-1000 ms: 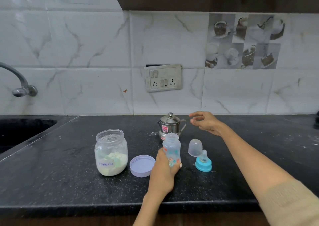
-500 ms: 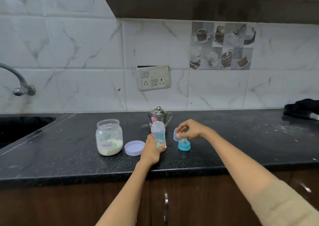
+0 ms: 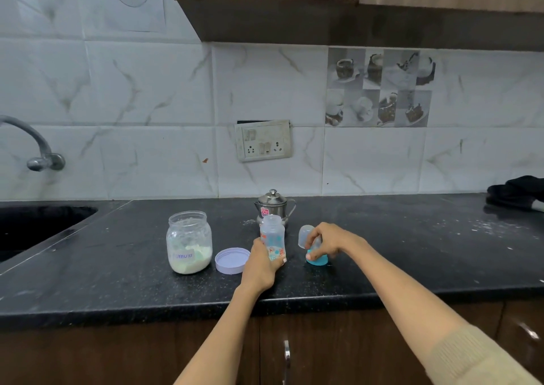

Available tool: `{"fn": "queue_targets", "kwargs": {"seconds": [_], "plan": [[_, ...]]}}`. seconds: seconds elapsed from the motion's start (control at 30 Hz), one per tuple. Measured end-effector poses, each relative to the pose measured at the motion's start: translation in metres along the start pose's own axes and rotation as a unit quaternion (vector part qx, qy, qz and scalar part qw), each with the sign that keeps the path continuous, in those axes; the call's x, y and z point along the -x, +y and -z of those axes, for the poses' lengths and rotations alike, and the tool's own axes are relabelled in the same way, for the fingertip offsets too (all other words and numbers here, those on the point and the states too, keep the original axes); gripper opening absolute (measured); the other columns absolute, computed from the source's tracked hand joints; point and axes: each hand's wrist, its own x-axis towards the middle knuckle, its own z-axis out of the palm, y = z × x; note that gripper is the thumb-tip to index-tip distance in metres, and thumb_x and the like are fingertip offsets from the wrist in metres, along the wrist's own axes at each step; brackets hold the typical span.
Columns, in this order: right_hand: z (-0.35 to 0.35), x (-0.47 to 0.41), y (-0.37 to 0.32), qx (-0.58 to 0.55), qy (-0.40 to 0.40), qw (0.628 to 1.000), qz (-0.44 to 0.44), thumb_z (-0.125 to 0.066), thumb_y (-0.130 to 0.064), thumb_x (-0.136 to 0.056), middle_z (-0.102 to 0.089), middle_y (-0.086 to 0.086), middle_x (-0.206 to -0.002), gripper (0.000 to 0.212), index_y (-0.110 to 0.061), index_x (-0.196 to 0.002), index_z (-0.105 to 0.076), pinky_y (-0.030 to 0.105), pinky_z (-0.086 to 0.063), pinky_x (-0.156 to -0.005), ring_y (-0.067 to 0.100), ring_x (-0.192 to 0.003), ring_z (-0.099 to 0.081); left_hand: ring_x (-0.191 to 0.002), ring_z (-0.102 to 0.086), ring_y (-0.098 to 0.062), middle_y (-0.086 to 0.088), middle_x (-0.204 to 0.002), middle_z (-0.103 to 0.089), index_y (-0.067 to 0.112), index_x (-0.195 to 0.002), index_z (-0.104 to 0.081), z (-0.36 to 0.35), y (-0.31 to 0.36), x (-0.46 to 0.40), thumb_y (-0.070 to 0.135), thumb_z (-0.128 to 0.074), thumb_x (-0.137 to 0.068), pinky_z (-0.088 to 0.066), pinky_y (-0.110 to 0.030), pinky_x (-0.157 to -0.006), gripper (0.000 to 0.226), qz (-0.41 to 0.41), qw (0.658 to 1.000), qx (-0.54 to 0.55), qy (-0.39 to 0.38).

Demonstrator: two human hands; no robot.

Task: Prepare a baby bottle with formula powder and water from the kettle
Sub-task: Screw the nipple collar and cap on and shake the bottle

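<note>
- My left hand [image 3: 262,262] is wrapped round the lower half of the bottle [image 3: 272,239], which stands upright and open on the table [image 3: 397,255], just in front of the kettle [image 3: 272,206].
- My right hand [image 3: 325,242] is closed on the teal teat ring [image 3: 318,258], thumb low on its side; the clear cap [image 3: 304,235] sits just beside my fingers — I can't tell whether they touch it.
- The jar [image 3: 189,242] of formula stands open to the left, its lid [image 3: 232,260] flat on the table between jar and bottle.
- Risks, as I judge them:
  - Lifting the ring could knock the cap over — it stands close.
  - The bottle is light and top-open; a nudge as I screw the ring on could tip it toward the kettle.
  - A crooked thread would leak once shaken.
  - The open jar could catch an elbow.
</note>
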Motion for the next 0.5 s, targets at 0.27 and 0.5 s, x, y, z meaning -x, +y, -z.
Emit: {"fn": "queue_targets", "kwargs": {"seconds": [0.27, 0.5], "plan": [[0.051, -0.002, -0.048, -0.056, 0.014, 0.996, 0.063, -0.078, -0.005, -0.072, -0.058, 0.009, -0.126, 0.047, -0.013, -0.116, -0.065, 0.021, -0.054, -0.065, 0.021, -0.1, -0.057, -0.119, -0.051, -0.026, -0.011, -0.135, -0.047, 0.009, -0.133, -0.03, -0.002, -0.002, 0.0, 0.028, -0.06, -0.089, -0.041, -0.035, -0.098, 0.056, -0.012, 1.0, -0.017, 0.002], [0.076, -0.004, -0.117, 0.054, -0.021, 0.989, 0.139, -0.079, -0.003, -0.068, -0.059, -0.004, -0.109, 0.045, -0.021, -0.108, -0.071, 0.022, -0.049, -0.079, 0.015, -0.099, -0.057, -0.12, -0.051, -0.026, -0.009, -0.135, -0.046, 0.01, -0.134, -0.028, -0.002, -0.002, 0.001, 0.029, -0.058, -0.09, -0.041, -0.035, -0.099, 0.056, -0.009, 1.0, -0.018, -0.001]]}}
